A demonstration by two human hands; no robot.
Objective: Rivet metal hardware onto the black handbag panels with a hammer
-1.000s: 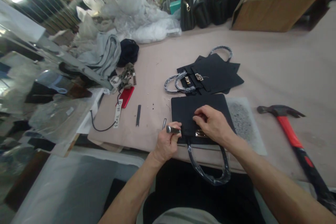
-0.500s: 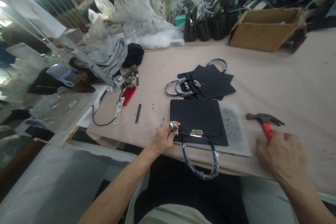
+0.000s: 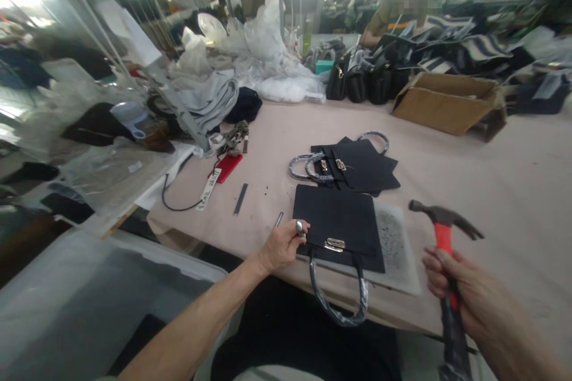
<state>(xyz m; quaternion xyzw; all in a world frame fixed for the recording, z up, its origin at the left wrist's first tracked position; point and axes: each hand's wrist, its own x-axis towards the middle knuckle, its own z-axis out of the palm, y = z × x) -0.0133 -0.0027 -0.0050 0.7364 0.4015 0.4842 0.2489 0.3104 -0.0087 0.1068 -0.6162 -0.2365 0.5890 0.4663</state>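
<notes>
A black handbag panel with a gold clasp lies on a pale slab at the table's near edge. Its plastic-wrapped handle hangs over that edge. At the panel's left side, my left hand is closed in a pinch on a short metal rod, like a punch, its round end facing up. My right hand grips a claw hammer by its red and black handle, raised right of the slab. A thin metal rod rests beside my left hand.
More black bag panels with wrapped handles are stacked behind. To the left lie a dark flat strip and a red item with a tag. A cardboard box, dark bags and a person are at the back.
My right hand has closed around the hammer's handle and lifted it off the table. My left hand stays pinched at the panel's left side. The view has tilted up.
</notes>
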